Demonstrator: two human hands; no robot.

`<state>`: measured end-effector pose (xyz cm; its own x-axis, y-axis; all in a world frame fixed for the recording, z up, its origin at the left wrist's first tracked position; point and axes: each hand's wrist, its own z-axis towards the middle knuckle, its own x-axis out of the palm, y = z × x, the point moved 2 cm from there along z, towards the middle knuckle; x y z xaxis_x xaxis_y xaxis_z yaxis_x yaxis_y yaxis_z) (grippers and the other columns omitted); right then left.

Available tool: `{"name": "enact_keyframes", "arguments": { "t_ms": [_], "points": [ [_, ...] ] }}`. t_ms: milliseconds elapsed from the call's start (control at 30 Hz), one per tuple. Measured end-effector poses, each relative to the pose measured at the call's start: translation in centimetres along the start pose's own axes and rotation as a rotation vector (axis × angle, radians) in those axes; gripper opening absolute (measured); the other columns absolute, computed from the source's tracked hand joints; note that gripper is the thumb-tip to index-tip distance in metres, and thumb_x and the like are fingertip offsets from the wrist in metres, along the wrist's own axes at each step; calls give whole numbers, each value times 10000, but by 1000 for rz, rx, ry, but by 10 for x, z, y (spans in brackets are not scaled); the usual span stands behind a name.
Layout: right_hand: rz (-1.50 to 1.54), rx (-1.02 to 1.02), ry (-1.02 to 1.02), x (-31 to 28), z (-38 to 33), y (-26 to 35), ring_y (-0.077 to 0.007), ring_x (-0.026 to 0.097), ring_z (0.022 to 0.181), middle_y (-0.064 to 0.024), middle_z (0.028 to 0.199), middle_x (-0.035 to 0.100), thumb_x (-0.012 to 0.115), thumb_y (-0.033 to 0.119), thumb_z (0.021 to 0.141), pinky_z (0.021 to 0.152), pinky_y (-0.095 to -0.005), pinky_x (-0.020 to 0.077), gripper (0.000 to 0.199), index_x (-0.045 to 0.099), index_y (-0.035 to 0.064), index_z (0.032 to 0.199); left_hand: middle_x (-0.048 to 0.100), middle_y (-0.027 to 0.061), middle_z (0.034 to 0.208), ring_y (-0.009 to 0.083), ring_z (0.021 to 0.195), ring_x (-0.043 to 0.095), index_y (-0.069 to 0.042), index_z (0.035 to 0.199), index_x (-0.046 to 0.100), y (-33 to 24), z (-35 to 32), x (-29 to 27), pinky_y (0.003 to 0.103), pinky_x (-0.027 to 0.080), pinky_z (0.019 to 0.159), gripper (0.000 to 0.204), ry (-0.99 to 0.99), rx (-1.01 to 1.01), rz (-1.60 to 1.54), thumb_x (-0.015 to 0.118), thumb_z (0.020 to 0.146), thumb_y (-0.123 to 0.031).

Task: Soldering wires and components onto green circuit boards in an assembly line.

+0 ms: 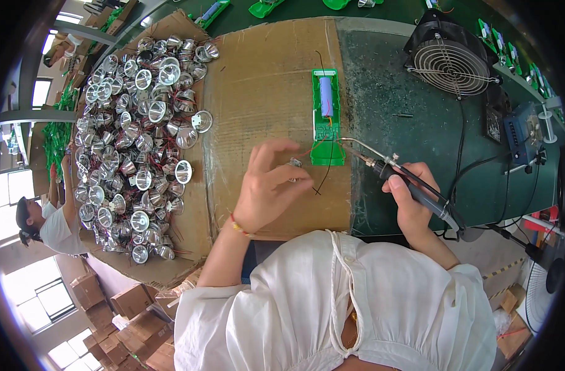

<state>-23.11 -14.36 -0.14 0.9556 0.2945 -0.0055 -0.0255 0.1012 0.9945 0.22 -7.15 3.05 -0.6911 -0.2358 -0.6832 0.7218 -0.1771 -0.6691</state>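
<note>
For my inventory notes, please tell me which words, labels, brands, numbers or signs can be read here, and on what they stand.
None can be read.
Blue box-shaped device: any panel markings too small.
Purple cylindrical battery: no readable print.
Small green circuit board: any print too small.
Brown cardboard boxes: any marks too blurred.

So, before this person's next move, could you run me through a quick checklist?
1. Soldering iron held in the right hand: ok.
2. Iron's tip touching the circuit board: cannot tell; it is close by.
3. Purple battery lying inside the green housing: ok.
4. Black wire tucked inside: not ok; it sticks out past the top end.
5. Pile of reflectors apart from the housing: ok.
</note>
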Motion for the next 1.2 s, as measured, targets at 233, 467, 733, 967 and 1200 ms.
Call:
{"name": "enact_keyframes", "arguments": {
  "t_ms": [233,467,733,967,1200],
  "points": [
    [-8,1,15,4,7,4,-90,564,605,-83,677,613,634,98,809,552,-219,451,165,529,-23,847,495,116,1120,298,1043,463,-82,834,663,13,2,3,362,443,829,224,41,-154,-80,736,623,-59],
    [50,27,30,11,9,-2,-91,562,603,-87,681,611,630,95,812,552,-220,451,164,526,-26,849,520,96,1058,283,1013,476,-66,770,656,13,6,15,364,427,840,171,-18,-43,-25,752,632,-93],
    [69,49,-23,0,10,-2,-94,570,619,-86,692,615,627,83,812,566,-218,454,151,526,-23,848,528,95,1046,262,1040,481,-72,796,652,12,4,4,363,426,827,208,29,-110,-170,764,620,-81],
    [103,57,38,9,10,0,-104,574,622,-90,693,609,623,83,814,575,-228,465,151,522,-24,852,522,99,1080,284,1067,460,-74,766,655,16,4,20,378,406,862,193,-33,-124,-145,770,612,-94],
    [141,101,-10,2,11,-3,-98,569,622,-91,695,610,627,90,813,572,-227,462,162,521,-25,856,526,98,1074,312,1098,449,-66,774,657,8,6,9,398,393,910,177,68,-66,-97,758,631,-92]
  ]
}}
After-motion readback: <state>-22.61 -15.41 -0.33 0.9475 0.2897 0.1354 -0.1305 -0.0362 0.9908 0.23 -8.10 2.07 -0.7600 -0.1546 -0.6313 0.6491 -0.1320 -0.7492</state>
